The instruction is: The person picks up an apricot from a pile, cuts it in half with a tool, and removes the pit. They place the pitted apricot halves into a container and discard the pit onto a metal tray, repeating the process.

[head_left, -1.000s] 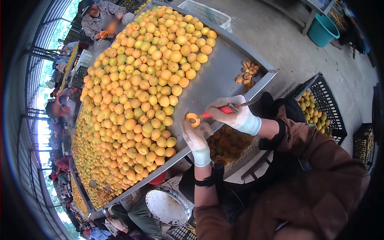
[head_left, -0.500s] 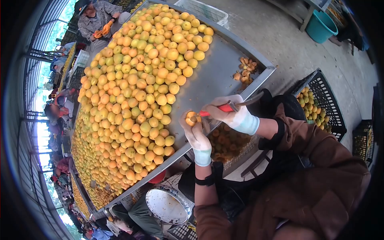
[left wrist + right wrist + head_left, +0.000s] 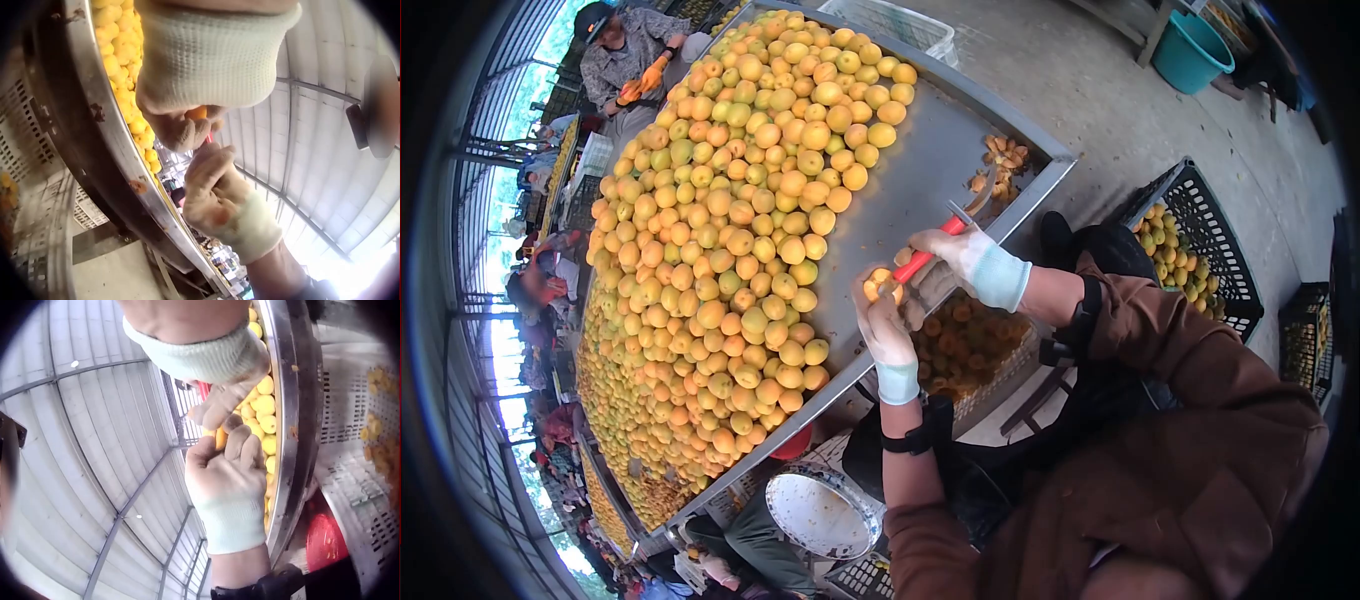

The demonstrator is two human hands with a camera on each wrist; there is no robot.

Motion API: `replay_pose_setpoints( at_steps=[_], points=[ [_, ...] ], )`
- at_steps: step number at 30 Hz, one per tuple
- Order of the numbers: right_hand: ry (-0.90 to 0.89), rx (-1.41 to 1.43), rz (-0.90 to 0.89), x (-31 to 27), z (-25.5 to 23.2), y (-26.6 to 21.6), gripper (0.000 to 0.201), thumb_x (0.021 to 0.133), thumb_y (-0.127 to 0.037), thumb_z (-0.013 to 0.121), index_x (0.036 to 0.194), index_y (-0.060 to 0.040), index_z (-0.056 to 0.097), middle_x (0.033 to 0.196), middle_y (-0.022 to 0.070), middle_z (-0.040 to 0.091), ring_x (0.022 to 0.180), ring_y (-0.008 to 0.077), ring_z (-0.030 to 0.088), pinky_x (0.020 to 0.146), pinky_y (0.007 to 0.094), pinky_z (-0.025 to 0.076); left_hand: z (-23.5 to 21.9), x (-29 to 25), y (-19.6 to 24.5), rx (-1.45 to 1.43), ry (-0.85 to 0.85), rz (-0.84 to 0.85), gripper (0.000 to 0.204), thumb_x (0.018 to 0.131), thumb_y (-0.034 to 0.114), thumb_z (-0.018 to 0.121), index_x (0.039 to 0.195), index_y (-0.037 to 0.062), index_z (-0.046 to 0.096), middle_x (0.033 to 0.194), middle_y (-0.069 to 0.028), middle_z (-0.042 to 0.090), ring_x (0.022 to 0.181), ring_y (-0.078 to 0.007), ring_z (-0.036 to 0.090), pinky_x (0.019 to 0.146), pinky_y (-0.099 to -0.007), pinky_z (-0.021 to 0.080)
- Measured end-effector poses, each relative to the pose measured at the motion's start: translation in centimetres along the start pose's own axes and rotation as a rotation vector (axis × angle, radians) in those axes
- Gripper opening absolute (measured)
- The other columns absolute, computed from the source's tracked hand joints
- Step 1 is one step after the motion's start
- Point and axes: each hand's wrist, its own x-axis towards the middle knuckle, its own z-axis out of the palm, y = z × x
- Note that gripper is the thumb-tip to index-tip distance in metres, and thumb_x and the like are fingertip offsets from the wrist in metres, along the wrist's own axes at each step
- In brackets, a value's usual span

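My gloved left hand (image 3: 887,330) holds an apricot (image 3: 880,283) up in its fingertips, over the near edge of the metal table. A cut opening with a brownish middle shows on the fruit. My gloved right hand (image 3: 960,255) grips a red-handled tool (image 3: 917,264), its red end right at the apricot and its curved metal part rising from behind the hand. In the left wrist view, the apricot (image 3: 197,113) peeks out between the left fingers. From the right wrist, the two hands meet fingertip to fingertip around the apricot (image 3: 220,439).
A large heap of apricots (image 3: 730,220) covers much of the metal table (image 3: 925,150). Brownish pieces (image 3: 1003,160) lie in its right corner. Below the edge stands a crate of fruit pieces (image 3: 970,350); a black crate (image 3: 1235,255) is at right. A person (image 3: 625,60) sits across.
My right hand has turned, swinging the tool's metal part from pointing right to pointing up toward the corner. The apricot's opening faces differently in my left fingers. The view has shifted slightly.
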Motion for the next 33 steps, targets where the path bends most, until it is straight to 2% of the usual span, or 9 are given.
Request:
replay_pose_setpoints(
  at_steps=[5, 9, 12, 15, 16, 20, 25, 28, 33],
  points=[
    [0.136, 0.213, 0.142, 0.3, 1.0, -0.6, 0.038, 0.091, -0.033, 0.062, 0.105, 0.0020, 0.065, 0.092, 0.0142, 0.069, 0.073, 0.0205, 0.067, 0.065, 0.0295, 0.055, 0.6, 0.4, 1.3, -0.208, 0.026, -0.323, 0.032, 0.093, 0.020, 0.043, 0.121, 0.0045, 0.045, 0.083, -0.0072, 0.051, 0.053, -0.0140, 0.046, 0.046, -0.0252, 0.036],
    [0.245, 0.160, 0.064, 1.3, -0.1, -1.5, 0.035, 0.091, -0.031, 0.062, 0.101, 0.0019, 0.066, 0.084, 0.0117, 0.068, 0.066, 0.0202, 0.065, 0.060, 0.0291, 0.052, 0.6, 0.2, 1.8, -0.159, -0.039, -0.322, 0.032, 0.094, 0.019, 0.043, 0.122, 0.0044, 0.043, 0.083, -0.0080, 0.051, 0.052, -0.0145, 0.047, 0.046, -0.0259, 0.037],
    [0.492, -0.205, -0.253, 1.7, -0.9, -2.3, 0.032, 0.089, -0.028, 0.066, 0.093, 0.0038, 0.065, 0.071, 0.0073, 0.065, 0.057, 0.0125, 0.056, 0.055, 0.0275, 0.045, 0.8, 0.1, 2.1, -0.061, -0.082, -0.269, 0.031, 0.093, 0.016, 0.043, 0.121, 0.0036, 0.043, 0.086, -0.0101, 0.052, 0.052, -0.0157, 0.047, 0.047, -0.0271, 0.038],
    [0.367, -0.127, -0.436, 1.9, -2.0, -3.1, 0.031, 0.090, -0.029, 0.065, 0.089, 0.0026, 0.061, 0.068, 0.0045, 0.061, 0.057, 0.0118, 0.053, 0.058, 0.0284, 0.044, 0.8, 0.1, 1.9, 0.001, -0.133, -0.190, 0.032, 0.091, 0.017, 0.047, 0.121, 0.0072, 0.045, 0.090, -0.0089, 0.053, 0.056, -0.0160, 0.047, 0.048, -0.0276, 0.037],
    [0.487, -0.279, -0.628, 3.0, -2.5, -2.6, 0.028, 0.090, -0.025, 0.065, 0.088, 0.0018, 0.057, 0.069, 0.0061, 0.060, 0.064, 0.0126, 0.054, 0.063, 0.0287, 0.046, 0.8, 0.3, 1.9, -0.037, -0.151, -0.226, 0.034, 0.090, 0.015, 0.047, 0.123, 0.0080, 0.045, 0.093, -0.0095, 0.053, 0.058, -0.0167, 0.047, 0.050, -0.0278, 0.039],
    [0.503, -0.486, -0.690, 4.2, -4.2, -2.4, 0.027, 0.090, -0.025, 0.066, 0.094, 0.0002, 0.058, 0.073, 0.0101, 0.058, 0.071, 0.0118, 0.055, 0.066, 0.0299, 0.046, 0.6, 0.6, 1.3, -0.201, -0.199, -0.318, 0.047, 0.085, 0.008, 0.046, 0.131, 0.0048, 0.038, 0.101, -0.0133, 0.053, 0.062, -0.0198, 0.053, 0.057, -0.0314, 0.045],
    [-0.040, -0.729, -0.524, 0.9, -1.2, -3.6, 0.032, 0.088, -0.033, 0.065, 0.106, -0.0066, 0.066, 0.084, 0.0147, 0.064, 0.075, 0.0261, 0.063, 0.073, 0.0361, 0.050, 0.2, 0.5, 1.0, -0.196, -0.265, -0.334, 0.048, 0.084, 0.009, 0.047, 0.132, 0.0052, 0.038, 0.101, -0.0126, 0.053, 0.065, -0.0198, 0.053, 0.059, -0.0305, 0.045],
    [-0.193, -1.040, -0.571, 1.0, -1.0, -2.1, 0.031, 0.083, -0.031, 0.067, 0.106, -0.0111, 0.069, 0.091, 0.0134, 0.068, 0.082, 0.0340, 0.065, 0.075, 0.0393, 0.052, -0.5, 0.4, 0.8, -0.168, -0.338, -0.346, 0.045, 0.085, 0.009, 0.045, 0.129, 0.0044, 0.040, 0.096, -0.0123, 0.054, 0.067, -0.0204, 0.053, 0.059, -0.0317, 0.046],
    [-0.209, -1.278, -0.785, 0.6, -0.7, -1.4, 0.018, 0.078, -0.024, 0.064, 0.094, -0.0164, 0.069, 0.086, 0.0080, 0.066, 0.081, 0.0315, 0.065, 0.072, 0.0408, 0.052, -1.1, 0.1, 0.6, -0.145, -0.372, -0.389, 0.036, 0.088, 0.010, 0.044, 0.123, 0.0032, 0.042, 0.092, -0.0152, 0.057, 0.065, -0.0237, 0.054, 0.053, -0.0342, 0.047]
  ],
)
